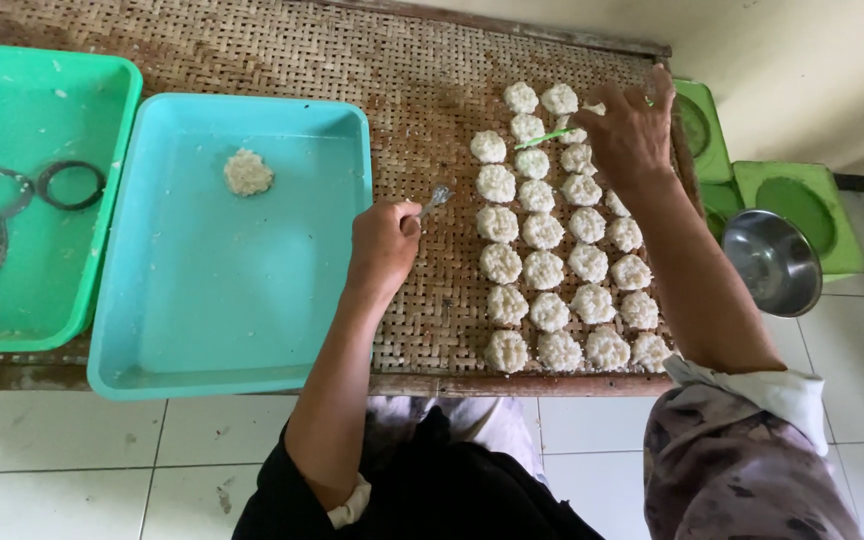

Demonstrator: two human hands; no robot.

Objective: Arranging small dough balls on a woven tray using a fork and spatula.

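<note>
My left hand (384, 243) grips a metal fork (436, 198) by its handle, tines pointing right, over the woven bamboo mat (402, 80). My right hand (630, 130) hovers over the far end of several rows of round white rice cakes (544, 268) laid on the mat. It holds a thin green ring mould (548, 138) whose handle sticks out to the left. One lone rice cake (248, 172) lies in the light blue tray (162, 350) left of my left hand.
A green tray (102, 200) at the far left holds two metal ring moulds (70, 184). A steel bowl (774, 262) and green plastic stools (802, 205) stand at the right. White floor tiles (102, 450) lie below the table's front edge.
</note>
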